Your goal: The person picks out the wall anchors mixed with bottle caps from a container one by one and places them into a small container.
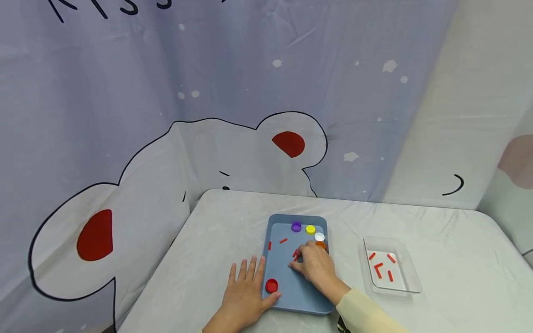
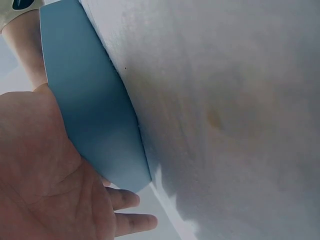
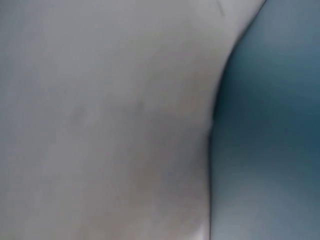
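A blue-grey tray (image 1: 287, 303) lies on the white-covered table in the head view. My left hand (image 1: 244, 296) is spread flat at its left edge, fingers straight, thumb over the rim beside a red bottle cap (image 1: 271, 286). In the left wrist view the left palm (image 2: 50, 170) shows beside the tray's outer side (image 2: 95, 100). My right hand (image 1: 317, 263) reaches in from the right, fingers curled, and pinches a short red stick (image 1: 296, 258) between thumb and forefinger. Another red stick (image 1: 294, 253) is right at the fingertips. The right wrist view shows only tray side (image 3: 270, 130) and cloth.
Purple (image 1: 296, 226), yellow (image 1: 310, 229), white (image 1: 319, 237) and orange caps (image 1: 320, 244) line the tray's upper right. Two loose red sticks lie at its left, one upright along the side (image 1: 269, 246). A clear box (image 1: 410, 277) with several red sticks stands to the right.
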`<control>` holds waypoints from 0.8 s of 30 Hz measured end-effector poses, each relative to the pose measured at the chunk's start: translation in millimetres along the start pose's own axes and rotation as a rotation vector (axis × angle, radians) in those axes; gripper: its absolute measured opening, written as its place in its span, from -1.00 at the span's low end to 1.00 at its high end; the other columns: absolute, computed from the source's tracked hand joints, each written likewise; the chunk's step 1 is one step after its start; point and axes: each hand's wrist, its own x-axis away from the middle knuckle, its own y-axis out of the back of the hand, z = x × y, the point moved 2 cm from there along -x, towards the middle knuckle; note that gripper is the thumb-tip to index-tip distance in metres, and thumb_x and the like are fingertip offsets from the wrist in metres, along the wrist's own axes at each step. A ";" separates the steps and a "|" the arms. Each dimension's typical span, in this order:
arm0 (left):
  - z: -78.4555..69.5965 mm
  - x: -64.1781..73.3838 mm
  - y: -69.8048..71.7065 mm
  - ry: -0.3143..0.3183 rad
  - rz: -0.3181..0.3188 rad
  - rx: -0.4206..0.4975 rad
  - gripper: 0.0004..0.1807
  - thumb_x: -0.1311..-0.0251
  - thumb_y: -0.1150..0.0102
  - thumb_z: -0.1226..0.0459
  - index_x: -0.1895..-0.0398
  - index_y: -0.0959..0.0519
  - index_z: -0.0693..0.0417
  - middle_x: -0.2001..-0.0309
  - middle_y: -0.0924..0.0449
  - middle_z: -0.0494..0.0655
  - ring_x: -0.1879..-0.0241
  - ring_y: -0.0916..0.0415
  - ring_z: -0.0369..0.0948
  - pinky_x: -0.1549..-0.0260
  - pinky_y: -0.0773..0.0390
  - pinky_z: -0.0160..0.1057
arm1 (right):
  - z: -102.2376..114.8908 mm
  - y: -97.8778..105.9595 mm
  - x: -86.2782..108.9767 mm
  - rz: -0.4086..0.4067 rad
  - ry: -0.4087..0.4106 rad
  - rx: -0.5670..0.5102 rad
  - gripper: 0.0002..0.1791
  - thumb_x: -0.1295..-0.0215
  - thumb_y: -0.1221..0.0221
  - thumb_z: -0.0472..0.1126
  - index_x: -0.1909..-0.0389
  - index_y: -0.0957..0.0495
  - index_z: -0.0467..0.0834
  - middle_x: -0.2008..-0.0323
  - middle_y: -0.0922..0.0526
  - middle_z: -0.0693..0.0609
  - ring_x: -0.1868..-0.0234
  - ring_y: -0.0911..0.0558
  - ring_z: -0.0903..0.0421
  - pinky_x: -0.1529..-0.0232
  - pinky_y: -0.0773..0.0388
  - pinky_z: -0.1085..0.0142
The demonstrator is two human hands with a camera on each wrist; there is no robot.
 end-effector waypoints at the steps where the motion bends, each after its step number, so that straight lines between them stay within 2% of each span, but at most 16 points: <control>1: -0.2 0.0 0.1 0.001 0.001 -0.001 0.08 -0.23 0.06 -0.45 -0.59 -0.14 0.11 -0.54 -0.17 0.14 -0.52 -0.08 0.21 -0.43 0.09 0.34 | -0.2 -0.2 -0.2 0.003 -0.002 0.000 -0.65 0.10 -0.59 0.06 0.46 -0.72 -0.08 0.52 -0.47 0.09 0.56 -0.47 0.17 0.50 -0.48 0.27; 12: 0.3 0.8 -0.7 -0.001 -0.006 0.010 0.08 -0.24 0.05 -0.44 -0.59 -0.14 0.11 -0.55 -0.16 0.15 -0.52 -0.06 0.21 -0.44 0.11 0.34 | -1.0 -2.7 -1.1 0.020 0.001 0.016 -0.69 0.04 -0.56 0.06 0.48 -0.70 -0.05 0.50 -0.48 0.08 0.54 -0.46 0.16 0.48 -0.47 0.27; 24: 0.0 0.8 -0.4 0.006 -0.005 0.021 0.08 -0.23 0.03 -0.43 -0.58 -0.15 0.12 -0.54 -0.17 0.17 -0.51 -0.08 0.22 -0.43 0.10 0.35 | -2.5 0.7 0.3 -0.016 0.029 -0.011 -0.75 0.03 -0.56 -0.02 0.48 -0.71 -0.05 0.51 -0.48 0.11 0.52 -0.49 0.16 0.43 -0.51 0.26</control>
